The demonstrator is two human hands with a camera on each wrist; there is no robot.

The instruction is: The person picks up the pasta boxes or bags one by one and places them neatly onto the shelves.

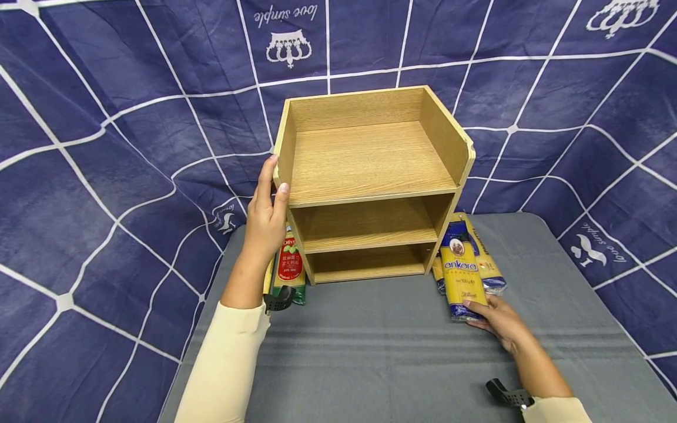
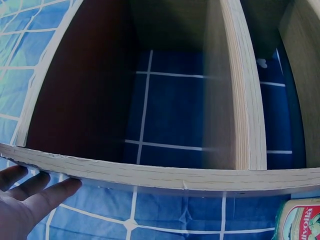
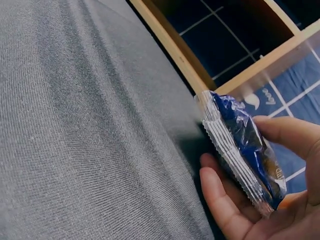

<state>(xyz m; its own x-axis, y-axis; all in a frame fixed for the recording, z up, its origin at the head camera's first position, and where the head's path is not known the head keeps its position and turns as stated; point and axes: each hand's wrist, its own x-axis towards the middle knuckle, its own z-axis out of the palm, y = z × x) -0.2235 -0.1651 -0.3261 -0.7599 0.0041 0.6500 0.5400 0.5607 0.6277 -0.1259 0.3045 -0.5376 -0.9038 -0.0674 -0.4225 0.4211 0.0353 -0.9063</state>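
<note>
A wooden shelf unit (image 1: 365,158) with an open top and two compartments below stands against the back. My left hand (image 1: 267,220) rests on its upper left side, its fingers (image 2: 55,192) fairly straight against the panel. At the shelf's right, my right hand (image 1: 499,320) holds the near end of a yellow and blue spaghetti packet (image 1: 462,267) marked "ankara". In the right wrist view, thumb and fingers pinch the crimped end of this packet (image 3: 240,150). More yellow and blue packets (image 1: 489,264) lie behind and under it, partly hidden.
A red and green pasta packet (image 1: 290,264) lies at the shelf's left foot, beside a yellow one mostly hidden by my left wrist. Grey cloth (image 1: 370,341) covers the table. Blue cloth with white lines (image 1: 211,76) hangs behind and at both sides.
</note>
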